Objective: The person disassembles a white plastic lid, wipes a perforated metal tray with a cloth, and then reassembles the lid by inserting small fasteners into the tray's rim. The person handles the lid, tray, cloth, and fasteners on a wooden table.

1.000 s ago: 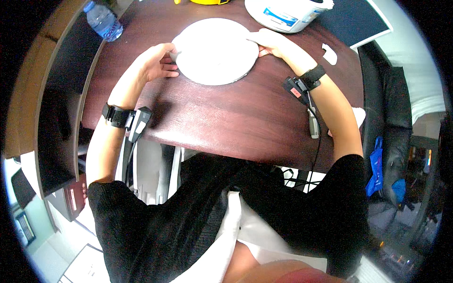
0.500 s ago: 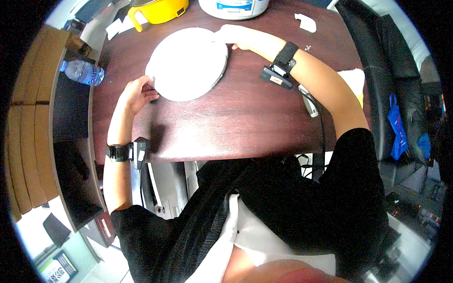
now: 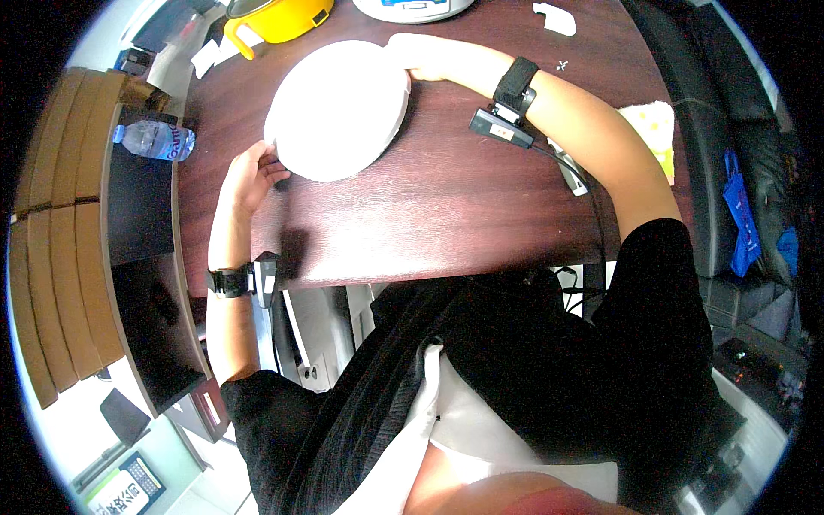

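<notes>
A large white round disc (image 3: 336, 112), smooth and plain on top with a thin rim, is held at a slight tilt over the dark red-brown table. I cannot make out what kind of thing it is. My left hand (image 3: 254, 178) grips its left edge, with the thumb near the rim and the other fingers curled by its underside. At the far right edge, my right hand (image 3: 415, 57) is closed on the rim, its fingertips partly hidden. Each wrist wears a black strap with a small black device.
Beyond the disc are a yellow pot (image 3: 279, 19) with a handle and a white round appliance (image 3: 414, 9). A water bottle (image 3: 156, 140) lies at the left. Under my right forearm are a light-coloured device (image 3: 573, 178) and a patterned cloth (image 3: 654, 129). A white piece (image 3: 555, 19) lies far right.
The whole view has shifted and turned slightly. The disc is tilted a little differently, showing more of its right rim. Both hands keep their hold on it.
</notes>
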{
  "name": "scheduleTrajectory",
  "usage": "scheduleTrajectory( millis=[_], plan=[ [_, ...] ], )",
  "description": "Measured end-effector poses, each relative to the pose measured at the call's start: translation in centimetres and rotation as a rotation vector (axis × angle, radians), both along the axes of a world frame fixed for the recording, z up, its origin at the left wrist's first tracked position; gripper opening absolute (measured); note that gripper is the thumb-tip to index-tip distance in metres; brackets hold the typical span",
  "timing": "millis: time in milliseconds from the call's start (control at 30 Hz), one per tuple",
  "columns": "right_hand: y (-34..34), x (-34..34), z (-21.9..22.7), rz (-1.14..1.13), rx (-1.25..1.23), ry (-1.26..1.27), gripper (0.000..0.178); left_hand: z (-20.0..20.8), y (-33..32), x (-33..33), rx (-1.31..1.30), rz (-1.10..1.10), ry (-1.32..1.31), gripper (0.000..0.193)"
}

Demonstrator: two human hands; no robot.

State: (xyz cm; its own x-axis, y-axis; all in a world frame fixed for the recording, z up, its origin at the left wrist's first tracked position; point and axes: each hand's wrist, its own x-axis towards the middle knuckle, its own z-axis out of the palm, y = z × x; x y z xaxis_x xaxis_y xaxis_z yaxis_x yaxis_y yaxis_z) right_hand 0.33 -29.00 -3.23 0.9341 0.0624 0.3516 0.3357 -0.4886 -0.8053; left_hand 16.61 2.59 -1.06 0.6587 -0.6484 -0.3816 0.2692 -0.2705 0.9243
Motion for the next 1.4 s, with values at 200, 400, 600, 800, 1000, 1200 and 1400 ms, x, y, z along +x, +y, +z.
scheduleTrajectory(
  millis=[200, 400, 600, 800, 1000, 1200, 1400],
  plan=[
    [2.9, 1.5, 1.7, -0.240, 0.602, 0.233, 0.020, -0.2, -0.1, -0.1, -0.104, 0.067, 0.030, 0.028],
    [6.4, 0.8, 6.8, -0.479, 0.577, 0.252, 0.023, 2.6, -1.5, -2.9, -0.286, 0.182, 0.106, 0.036],
    [7.4, 1.2, 8.2, -0.544, 0.287, 0.198, 0.019, 1.0, -0.3, -1.8, -0.324, 0.262, 0.118, 0.038],
    [4.3, 1.4, 6.8, -0.621, 0.464, 0.112, 0.037, 2.1, -3.3, -1.7, -0.514, 0.183, 0.028, 0.040],
    [8.3, 0.1, 10.1, -0.531, 0.374, 0.104, 0.042, 3.8, -2.6, -3.5, -0.570, 0.254, 0.088, 0.048],
    [10.3, -3.8, 13.3, -0.367, 0.610, 0.161, 0.037, 2.7, -2.6, -2.7, -0.527, 0.302, 0.113, 0.045],
    [9.7, -4.4, 12.0, -0.172, 0.291, 0.025, 0.032, 2.7, -2.4, -2.2, -0.582, 0.239, 0.121, 0.036]
  ],
)
